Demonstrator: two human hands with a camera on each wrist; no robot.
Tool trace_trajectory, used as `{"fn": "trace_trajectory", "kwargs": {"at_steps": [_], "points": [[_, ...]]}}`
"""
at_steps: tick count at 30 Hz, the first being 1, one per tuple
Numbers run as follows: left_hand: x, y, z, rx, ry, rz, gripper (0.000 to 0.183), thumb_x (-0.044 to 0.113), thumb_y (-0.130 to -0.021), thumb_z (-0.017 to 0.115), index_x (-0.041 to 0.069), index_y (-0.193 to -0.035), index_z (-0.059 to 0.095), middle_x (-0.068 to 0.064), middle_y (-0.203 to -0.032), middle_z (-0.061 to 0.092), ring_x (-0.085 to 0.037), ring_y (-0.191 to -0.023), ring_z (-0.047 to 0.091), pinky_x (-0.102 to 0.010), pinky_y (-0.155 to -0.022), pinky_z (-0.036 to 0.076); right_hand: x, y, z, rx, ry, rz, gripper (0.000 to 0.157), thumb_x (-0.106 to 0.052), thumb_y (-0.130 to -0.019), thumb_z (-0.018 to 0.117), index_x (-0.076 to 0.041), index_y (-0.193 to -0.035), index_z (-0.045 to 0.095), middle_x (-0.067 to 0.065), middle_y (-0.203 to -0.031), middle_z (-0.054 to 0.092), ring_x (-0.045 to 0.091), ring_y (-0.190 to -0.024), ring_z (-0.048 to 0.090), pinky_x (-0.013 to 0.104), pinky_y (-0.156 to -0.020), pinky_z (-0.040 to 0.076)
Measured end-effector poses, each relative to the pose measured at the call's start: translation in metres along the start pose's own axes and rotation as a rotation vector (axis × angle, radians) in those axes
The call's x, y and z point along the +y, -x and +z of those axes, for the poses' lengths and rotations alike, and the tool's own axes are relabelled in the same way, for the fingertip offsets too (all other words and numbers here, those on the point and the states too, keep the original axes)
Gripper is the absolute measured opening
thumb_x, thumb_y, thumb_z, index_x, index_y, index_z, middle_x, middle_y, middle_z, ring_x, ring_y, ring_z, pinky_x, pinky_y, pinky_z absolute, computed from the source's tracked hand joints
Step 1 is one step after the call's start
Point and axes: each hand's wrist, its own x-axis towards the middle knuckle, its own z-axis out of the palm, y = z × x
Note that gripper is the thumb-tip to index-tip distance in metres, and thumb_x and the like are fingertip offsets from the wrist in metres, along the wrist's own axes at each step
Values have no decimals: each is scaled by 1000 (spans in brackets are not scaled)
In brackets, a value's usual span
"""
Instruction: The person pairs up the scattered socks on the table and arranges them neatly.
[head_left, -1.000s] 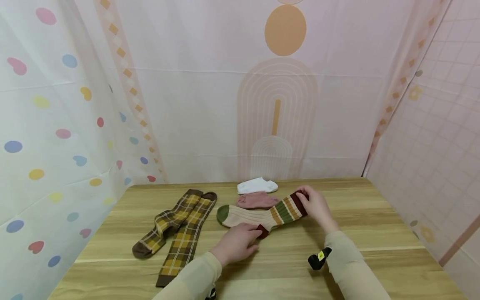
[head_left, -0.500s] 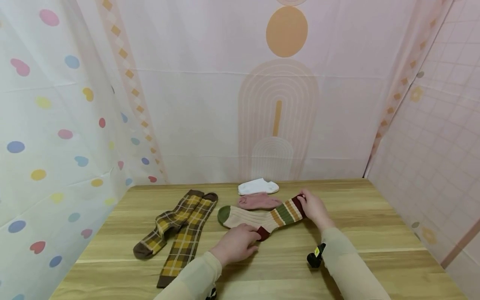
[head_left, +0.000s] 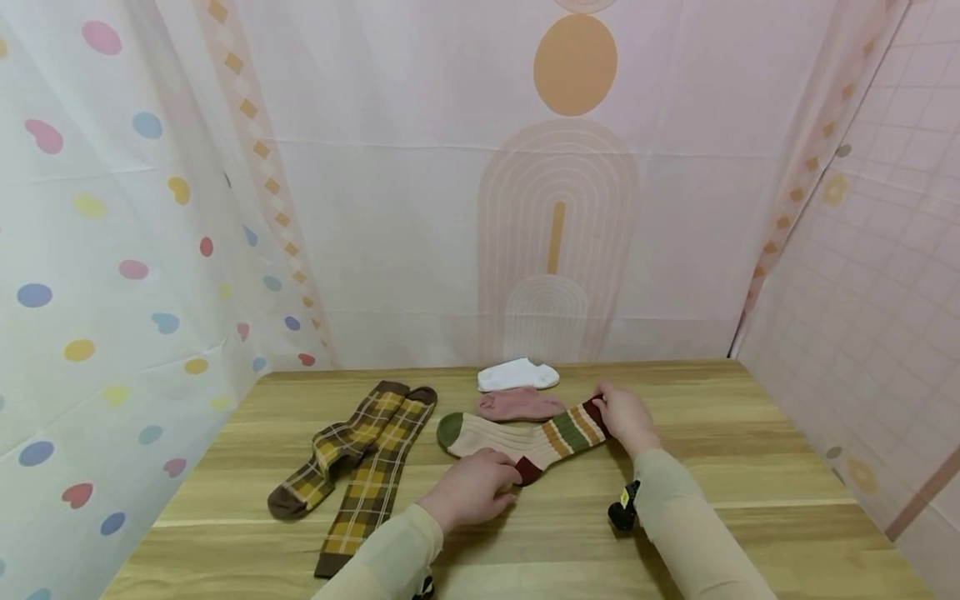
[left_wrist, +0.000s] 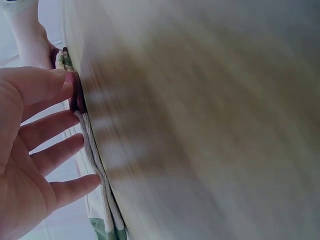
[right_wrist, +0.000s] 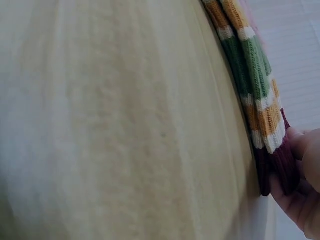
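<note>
A pair of cream striped socks (head_left: pixel 491 435) lies one on the other, with green toes, maroon heels and maroon cuffs. My left hand (head_left: pixel 474 487) is at the near side, its thumb and index finger pinching the maroon heel (left_wrist: pixel 77 92). The other fingers of that hand spread along the cream edge in the left wrist view. At the far right end my right hand (head_left: pixel 628 417) pinches the maroon cuff (right_wrist: pixel 285 165) of the upper sock between thumb and fingers. The lower sock's cuff shows just beneath it in the right wrist view.
Behind the striped socks lie a folded pink sock (head_left: pixel 519 404) and a white low-cut sock (head_left: pixel 517 375). Two yellow-and-brown plaid socks (head_left: pixel 367 475) lie crossed at the left of the wooden table (head_left: pixel 750 467). Patterned cloth hangs at the back and both sides.
My right hand has come slightly down and nearer with the cuff, so the striped leg lies lower. My left hand stays at the heel.
</note>
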Motion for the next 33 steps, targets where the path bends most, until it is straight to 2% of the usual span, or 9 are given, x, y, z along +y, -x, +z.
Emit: {"fn": "trace_trajectory", "kwargs": {"at_steps": [11,15,21,26,33], "points": [[1,0,2,-18,3,-16,9,25,-90,73,18,-94,73,3,-104,67,-15,-100,61,-28,-91,48,8,1,3,-42,33,9,6,-8,-94,66,-6,-92,61,15,-86,66,35,-85,65,49,-75,52],[1,0,2,-13,1,-10,9,25,-89,74,17,-93,73,4,-103,67,-14,-98,61,-27,-90,48,13,1,1,-64,27,41,7,-9,-94,65,-4,-97,62,17,-91,66,36,-90,64,50,-79,51],[0,1,3,-2,-1,-4,10,25,-89,74,17,-94,73,3,-102,68,-15,-98,62,-28,-89,49,13,2,-7,-95,19,67,18,-11,-97,60,1,-110,64,22,-105,67,39,-99,64,51,-85,50],[0,0,3,-16,4,-18,10,25,-89,74,17,-95,74,3,-104,67,-14,-100,61,-28,-91,48,13,2,-16,-77,-6,57,25,-14,-98,58,2,-117,63,19,-104,69,35,-93,66,50,-80,52],[0,0,1,-27,3,-34,13,26,-89,74,17,-98,74,2,-107,67,-16,-103,60,-29,-91,48,7,3,-28,-41,-52,9,25,-15,-98,59,0,-118,63,15,-97,70,31,-86,67,49,-75,53]]}}
